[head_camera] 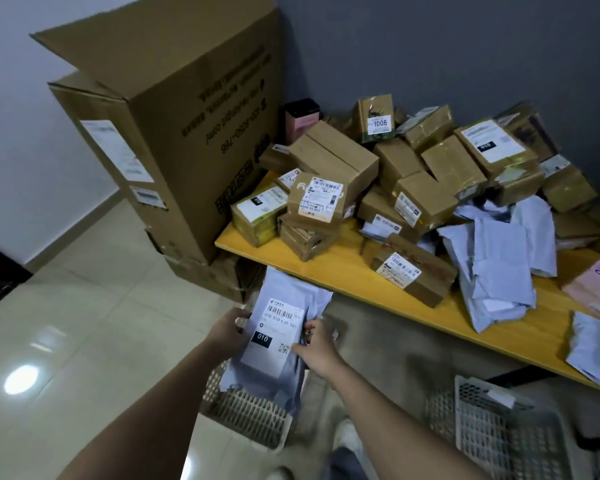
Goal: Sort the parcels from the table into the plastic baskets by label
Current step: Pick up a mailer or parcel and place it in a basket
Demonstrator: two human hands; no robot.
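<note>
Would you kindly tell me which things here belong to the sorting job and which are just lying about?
Job: grey mailer held by left hand and right hand; left basket; right basket; parcels on table.
Lying about: big cartons; pink box.

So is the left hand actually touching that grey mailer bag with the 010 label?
Touching: the head view shows the left hand gripping the grey mailer bag at its left edge.

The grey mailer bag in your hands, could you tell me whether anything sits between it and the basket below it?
Nothing visible does. Both the left hand and right hand hold the grey mailer bag directly above the near white basket, its lower end already overlapping the basket's opening. What lies inside the basket is hidden by the bag.
</note>
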